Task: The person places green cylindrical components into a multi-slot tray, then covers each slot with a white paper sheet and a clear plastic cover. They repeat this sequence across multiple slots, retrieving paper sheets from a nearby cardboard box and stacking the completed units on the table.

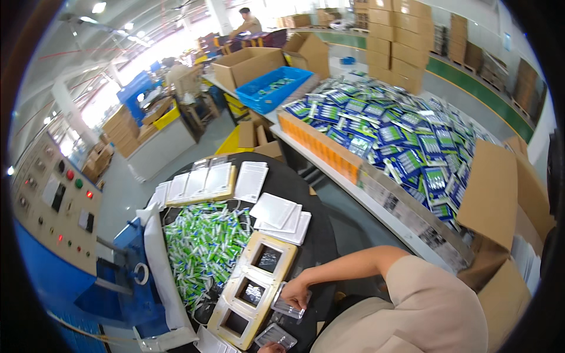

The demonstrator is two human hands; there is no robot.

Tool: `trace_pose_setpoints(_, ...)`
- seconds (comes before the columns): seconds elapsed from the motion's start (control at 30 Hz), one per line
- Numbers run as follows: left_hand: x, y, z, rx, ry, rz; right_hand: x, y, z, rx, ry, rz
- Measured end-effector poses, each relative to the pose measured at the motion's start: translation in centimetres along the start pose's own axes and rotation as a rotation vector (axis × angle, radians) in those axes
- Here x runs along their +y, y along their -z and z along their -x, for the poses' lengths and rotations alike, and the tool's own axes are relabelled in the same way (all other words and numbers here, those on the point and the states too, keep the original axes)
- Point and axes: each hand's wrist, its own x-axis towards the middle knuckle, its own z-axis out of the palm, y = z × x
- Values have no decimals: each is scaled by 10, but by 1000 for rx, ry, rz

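My right hand (pixel 296 293) is closed on a clear plastic blister tray (pixel 286 307) beside the right edge of a cream-coloured mould frame (pixel 263 277). Three square openings run along that frame, with dark or shiny film showing inside. At the bottom edge, my left hand (pixel 272 348) is mostly cut off; its visible fingers grip the edge of another clear blister tray (pixel 276 336). To the left of the frame lies a heap of small green-and-white cylinders (pixel 206 247), some with blue ends. Everything rests on a round black table (pixel 321 235).
White cards (pixel 276 212) lie stacked at the table's far side, near a second frame (pixel 232 179) covered with more cards. A blue machine with a control panel (pixel 56 200) stands left. Right, a long bench bears many blue-green packs (pixel 406 135), a blue crate (pixel 273 88) and cartons (pixel 488 200).
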Motion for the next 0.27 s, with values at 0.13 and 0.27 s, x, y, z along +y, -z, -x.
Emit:
trace_pose_setpoints(0.13, 11, 8, 8, 73, 31, 211, -4, 5, 1, -37, -37, -14)
trace_pose_setpoints(0.27, 20, 14, 16, 155, 63, 259, -12, -15, 3, 88, 81, 400)
